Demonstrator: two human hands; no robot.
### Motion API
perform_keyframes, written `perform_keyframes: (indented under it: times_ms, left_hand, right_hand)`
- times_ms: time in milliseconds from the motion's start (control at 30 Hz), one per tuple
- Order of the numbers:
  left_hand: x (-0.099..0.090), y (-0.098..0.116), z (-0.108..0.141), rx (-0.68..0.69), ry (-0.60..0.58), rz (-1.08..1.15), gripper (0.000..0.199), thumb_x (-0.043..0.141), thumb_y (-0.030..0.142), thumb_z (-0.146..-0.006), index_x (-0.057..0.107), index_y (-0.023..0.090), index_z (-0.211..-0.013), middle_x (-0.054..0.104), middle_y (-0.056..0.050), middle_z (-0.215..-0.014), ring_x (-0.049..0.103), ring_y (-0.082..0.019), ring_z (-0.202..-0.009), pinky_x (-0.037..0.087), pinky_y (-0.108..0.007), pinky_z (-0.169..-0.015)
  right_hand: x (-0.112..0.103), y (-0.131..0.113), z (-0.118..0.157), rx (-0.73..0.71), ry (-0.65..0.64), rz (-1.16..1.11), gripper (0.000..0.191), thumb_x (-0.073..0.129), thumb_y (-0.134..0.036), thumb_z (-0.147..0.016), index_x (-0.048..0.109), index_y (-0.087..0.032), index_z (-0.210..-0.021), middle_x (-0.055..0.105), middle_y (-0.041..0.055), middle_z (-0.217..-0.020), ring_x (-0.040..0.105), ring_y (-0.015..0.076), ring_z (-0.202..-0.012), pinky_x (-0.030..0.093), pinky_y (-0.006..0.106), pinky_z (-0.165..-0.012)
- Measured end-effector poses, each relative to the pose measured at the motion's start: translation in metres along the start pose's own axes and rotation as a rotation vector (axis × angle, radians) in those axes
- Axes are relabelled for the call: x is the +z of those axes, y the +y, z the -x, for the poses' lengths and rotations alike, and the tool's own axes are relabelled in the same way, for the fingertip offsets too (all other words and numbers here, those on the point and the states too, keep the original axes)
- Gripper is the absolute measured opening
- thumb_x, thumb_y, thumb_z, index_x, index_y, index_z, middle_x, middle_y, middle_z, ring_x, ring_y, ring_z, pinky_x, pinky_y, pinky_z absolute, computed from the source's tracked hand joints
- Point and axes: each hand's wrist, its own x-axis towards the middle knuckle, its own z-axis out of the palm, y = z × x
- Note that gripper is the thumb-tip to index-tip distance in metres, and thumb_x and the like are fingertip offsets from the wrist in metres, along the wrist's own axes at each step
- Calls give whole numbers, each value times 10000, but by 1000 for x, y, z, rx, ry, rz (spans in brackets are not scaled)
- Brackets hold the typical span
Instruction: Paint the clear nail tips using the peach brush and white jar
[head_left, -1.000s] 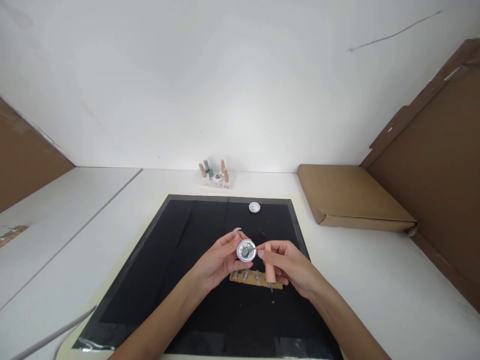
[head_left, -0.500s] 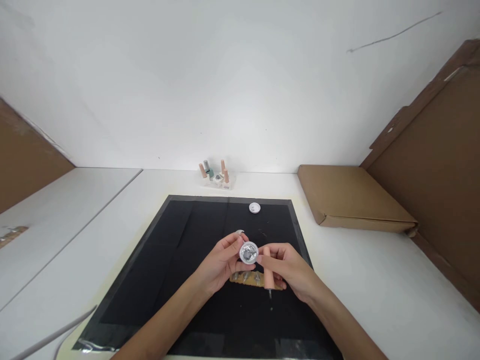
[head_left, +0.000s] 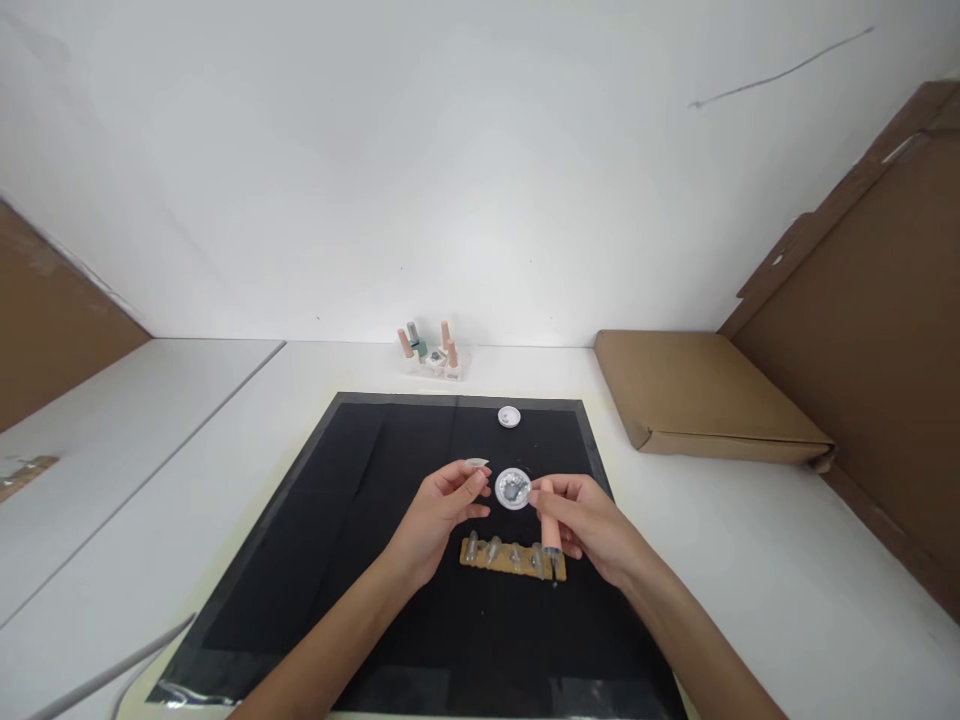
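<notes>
The right hand (head_left: 589, 520) clamps dish (head_left: 514, 489) and brush (head_left: 550, 528) near the mat's (head_left: 360, 580) right edge, likely letting the left hand (head_left: 431, 520) pinch a sliver (head_left: 477, 463).

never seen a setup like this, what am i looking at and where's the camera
There's no robot here: these are a person's bare hands, seen from a camera worn on the head, looking forward and down. The left hand pinches a small pale curved piece. The right hand holds a peach brush-tipped cap and a round white-rimmed dish with silvery contents. On the black mat lie a tan strip bearing clear pieces and a small white round dish. Behind stand small peach-capped bottles; right, a flat brown cardboard box.
</notes>
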Motion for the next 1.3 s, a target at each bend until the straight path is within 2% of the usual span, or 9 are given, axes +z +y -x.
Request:
perform_keyframes:
  times_ms: [133, 233, 367, 700, 833, 900, 967, 1133, 1300]
  left_hand:
    - [-3, 3, -1, 46, 52, -65, 284, 880, 323, -595, 741, 145, -766, 669, -18, -801, 590, -129, -715, 507, -230, -623]
    - [-4, 5, -1, 59, 61, -89, 287, 882, 334, -581, 734, 151, -744, 659, -12, -790, 581, -128, -698, 492, -233, -613]
    - [-4, 8, 1, 55, 46, -114, 298, 880, 354, -578, 735, 152, -742, 647, -8, -751, 575, -126, -671, 486, -232, -595]
    - [-4, 7, 6, 84, -8, -189, 210, 861, 290, -626, 755, 140, -729, 744, -71, -756, 658, -174, -689, 505, -260, -637]
    - [-3, 6, 7, 138, -18, -219, 152, 854, 245, -628, 758, 145, -688, 731, -53, -675, 639, -170, -647, 494, -261, -629]
    - [-2, 7, 9, 169, -23, -230, 129, 850, 224, -629, 761, 151, -688, 710, -33, -628, 618, -159, -621, 481, -252, -613]
    - [-1, 8, 11, 197, -32, -236, 116, 848, 205, -625, 759, 159, -683, 702, -23, -630, 608, -153, -618, 472, -244, -605]
    - [3, 10, 20, 263, -95, -251, 100, 849, 192, -615, 754, 162, -623, 660, -17, -612, 578, -143, -585, 454, -235, -562]
    - [3, 10, 24, 311, -164, -260, 93, 860, 227, -599, 783, 176, -604, 676, -45, -629, 588, -151, -557, 456, -243, -520]
  right_hand:
    - [-19, 4, -10, 35, 29, 85, 250, 573, -343, -939, 603, -127, -815, 553, -61, -619, 459, 42, -432, 399, 169, -408]
    - [-31, 6, -17, 101, 31, 155, 220, 570, -320, -944, 612, -136, -1057, 658, 35, -956, 646, 129, -740, 560, 288, -639]
    - [-37, 9, -22, 177, 28, 229, 289, 583, -316, -934, 583, -155, -1174, 631, 78, -1149, 650, 197, -945, 564, 391, -791]
    - [-51, 9, -21, 144, 58, 250, 283, 577, -310, -937, 583, -172, -1184, 618, 83, -1190, 641, 202, -978, 559, 400, -819]
    - [-60, -1, -14, 24, 142, 206, 202, 574, -310, -941, 616, -140, -1043, 657, 34, -950, 637, 123, -725, 555, 279, -628]
    - [-59, -9, -6, -101, 209, 154, 235, 594, -355, -923, 604, -133, -851, 581, -40, -688, 495, 55, -483, 432, 183, -442]
    - [-54, -16, 5, -249, 275, 77, 361, 650, -465, -855, 534, -166, -689, 439, -86, -521, 325, 30, -382, 289, 158, -350]
    - [-29, -25, 31, -482, 275, -70, 428, 655, -631, -762, 559, -215, -724, 411, -72, -507, 368, 66, -386, 294, 180, -325]
    - [-12, -17, 36, -667, 183, -95, 319, 680, -555, -787, 638, -239, -787, 528, -24, -657, 538, 107, -476, 451, 243, -440]
